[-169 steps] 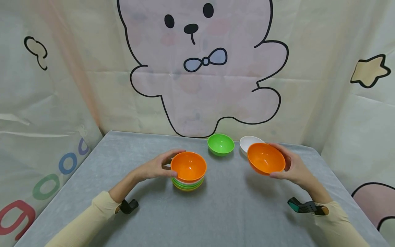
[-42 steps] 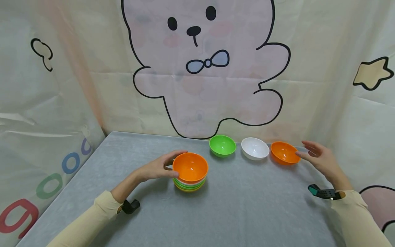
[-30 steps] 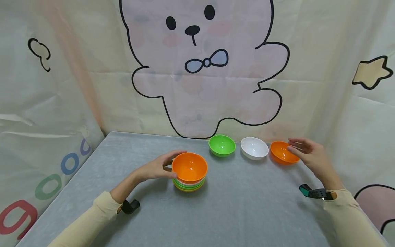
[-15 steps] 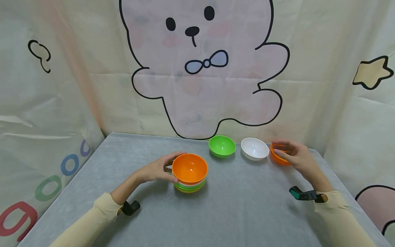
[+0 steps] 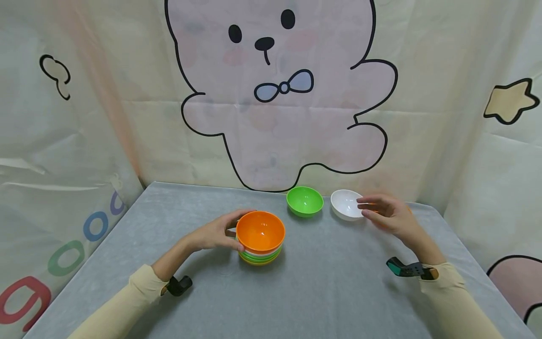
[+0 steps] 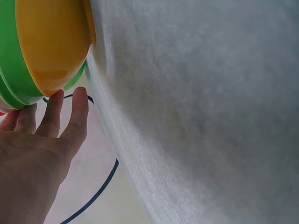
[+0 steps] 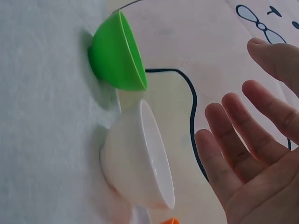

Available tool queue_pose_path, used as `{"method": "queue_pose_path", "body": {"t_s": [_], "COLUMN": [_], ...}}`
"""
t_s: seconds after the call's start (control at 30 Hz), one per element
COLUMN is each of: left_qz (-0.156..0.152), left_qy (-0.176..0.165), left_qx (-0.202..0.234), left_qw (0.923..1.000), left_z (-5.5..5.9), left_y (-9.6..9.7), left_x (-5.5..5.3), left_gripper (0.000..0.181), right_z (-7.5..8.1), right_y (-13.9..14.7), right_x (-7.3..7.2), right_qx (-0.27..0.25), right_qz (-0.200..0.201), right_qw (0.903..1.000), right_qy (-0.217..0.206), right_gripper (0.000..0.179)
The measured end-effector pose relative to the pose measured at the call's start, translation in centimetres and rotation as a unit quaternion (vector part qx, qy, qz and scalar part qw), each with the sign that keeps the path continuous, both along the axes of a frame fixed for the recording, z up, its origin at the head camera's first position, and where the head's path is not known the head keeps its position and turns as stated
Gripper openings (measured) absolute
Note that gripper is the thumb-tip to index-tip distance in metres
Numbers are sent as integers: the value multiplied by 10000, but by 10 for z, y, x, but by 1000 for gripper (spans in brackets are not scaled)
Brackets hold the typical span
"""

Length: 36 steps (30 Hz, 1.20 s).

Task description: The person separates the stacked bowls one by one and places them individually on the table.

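Observation:
My left hand (image 5: 218, 231) holds the side of a stack of nested bowls (image 5: 260, 231), thumb at the front and fingers behind. An orange bowl tops the stack; white, green and yellow rims show beneath. In the left wrist view, fingertips touch the green and yellow bowls (image 6: 51, 42). My right hand (image 5: 389, 216) hovers with loosely bent fingers and holds nothing, near the white bowl (image 5: 345, 205). It hides most of a single orange bowl behind it, whose edge (image 7: 171, 221) peeks into the right wrist view. A green bowl (image 5: 305, 201) stands left of the white one.
A grey cloth (image 5: 305, 292) covers the table. The single bowls stand in a row along its back edge, close to a printed backdrop (image 5: 279, 136). Each wrist wears a black device, such as the one on the right (image 5: 408, 268).
The right hand set an orange bowl at the right of the row, let it go, and has since moved left across it toward the white bowl. The left hand stays on the stack.

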<state>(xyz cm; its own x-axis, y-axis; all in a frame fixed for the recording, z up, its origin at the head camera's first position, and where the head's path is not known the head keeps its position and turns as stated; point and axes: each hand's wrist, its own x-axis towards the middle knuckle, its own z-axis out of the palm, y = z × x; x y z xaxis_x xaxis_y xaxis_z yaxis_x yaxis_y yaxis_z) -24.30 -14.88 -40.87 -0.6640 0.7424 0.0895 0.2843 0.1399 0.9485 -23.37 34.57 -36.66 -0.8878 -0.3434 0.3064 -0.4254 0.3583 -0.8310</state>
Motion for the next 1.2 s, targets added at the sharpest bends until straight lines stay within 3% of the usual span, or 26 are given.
{"method": "queue_pose_path", "body": {"t_s": [0.37,0.57,0.83,1.2], "left_qz": [-2,-20,12,-72], "left_qy": [-44,-1,-55,8], "left_qx": [12,-12,-33,37], "left_qw": [10000,10000,10000,10000], "left_z": [1,1,1,2], "left_y": [0,1,0,0], "left_x": [1,1,1,2], "left_gripper": [84,85,85,85], "right_z": [1,-2,-8,-18], "right_y": [-28,-44,-67,-98], "right_x": [-6,-13,-19,-16], "right_qx": [141,-85,-384,-516], "right_qz": [222,442,1012,1361], "right_qw": [9991,9980,9938,9870], "right_qy": [-334,-445,-268,-684], "right_gripper": [36,37,34,38]}}
